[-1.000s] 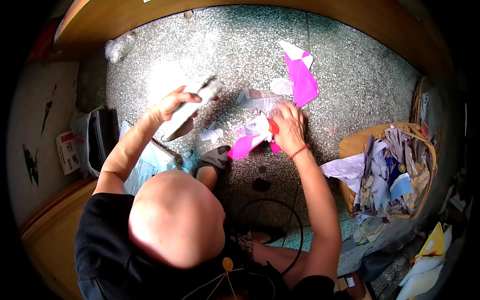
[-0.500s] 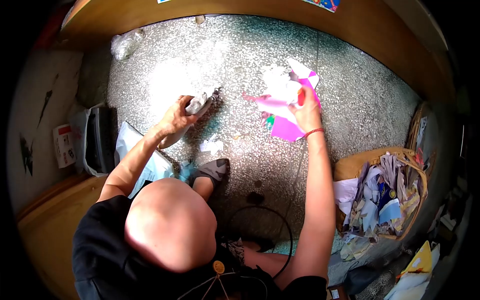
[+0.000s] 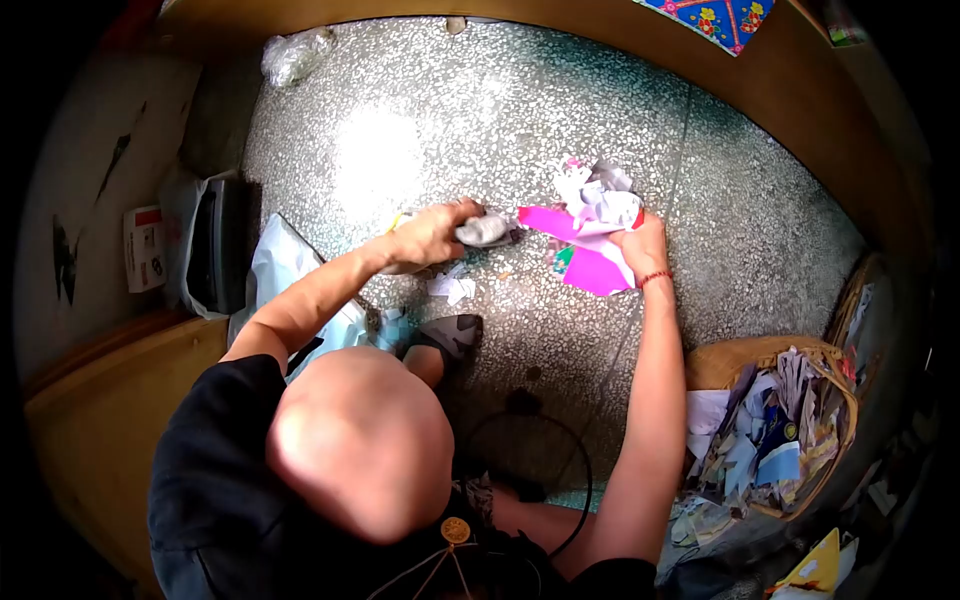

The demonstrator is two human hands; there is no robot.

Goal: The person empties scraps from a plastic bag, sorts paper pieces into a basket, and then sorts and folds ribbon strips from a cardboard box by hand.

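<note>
My left hand (image 3: 432, 236) is closed round a grey, bundled cloth-like thing (image 3: 484, 231), held low over the speckled floor; its exact kind is unclear. Something yellow shows just behind that hand. Further right, my right hand (image 3: 645, 247) grips crumpled white paper scraps (image 3: 598, 198), with its fingers partly hidden by them. Against the same hand lies a magenta sheet of paper (image 3: 598, 272), with a red tip and a green patch nearby. Small white paper bits (image 3: 455, 288) lie on the floor below my left hand.
A wicker basket (image 3: 848, 420) full of torn paper stands at the right. On the left are a pale plastic bag (image 3: 283, 262) and a dark case (image 3: 222, 245). Clear crumpled plastic (image 3: 297, 57) lies at the back, near a wooden panel (image 3: 560, 30). My foot (image 3: 450, 338) rests between my arms.
My left hand has moved right with the grey thing, closer to the papers. My right hand has lowered slightly onto the scraps, which now bunch up beside it. The view has shifted slightly.
</note>
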